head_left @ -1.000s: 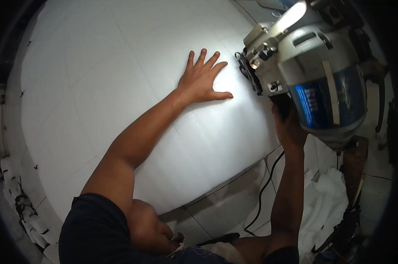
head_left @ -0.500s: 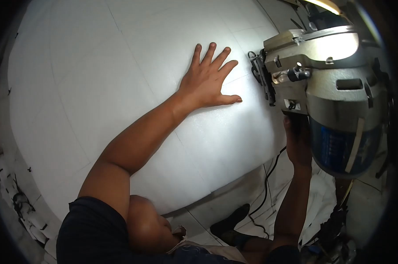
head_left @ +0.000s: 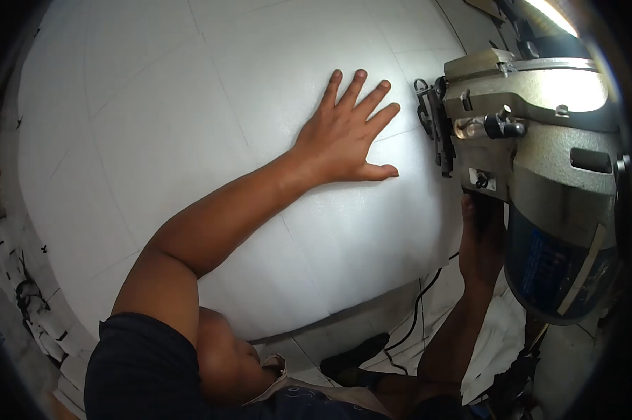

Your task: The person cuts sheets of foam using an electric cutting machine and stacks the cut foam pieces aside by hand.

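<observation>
My left hand (head_left: 344, 136) lies flat with its fingers spread on a large white sheet (head_left: 155, 140), which has thin dark lines on it. To its right stands a metal cutting or sewing machine (head_left: 540, 140) with a dark blue-labelled motor housing (head_left: 554, 259) and a lit lamp at its top. My right hand (head_left: 482, 238) reaches up under the machine head, at the sheet's right edge. Its fingers are mostly hidden by the machine and shadow, so what it holds cannot be made out.
A black cable (head_left: 419, 308) runs across the tiled floor below the sheet. White material (head_left: 498, 336) is heaped at the lower right. A dark-covered foot (head_left: 354, 357) shows at the bottom. White pieces and dark cords (head_left: 32, 294) lie at the left edge.
The machine and both my hands appear farther right in view, and the machine also sits lower. My left hand stays spread on the sheet. The dark-covered foot has come into clearer view.
</observation>
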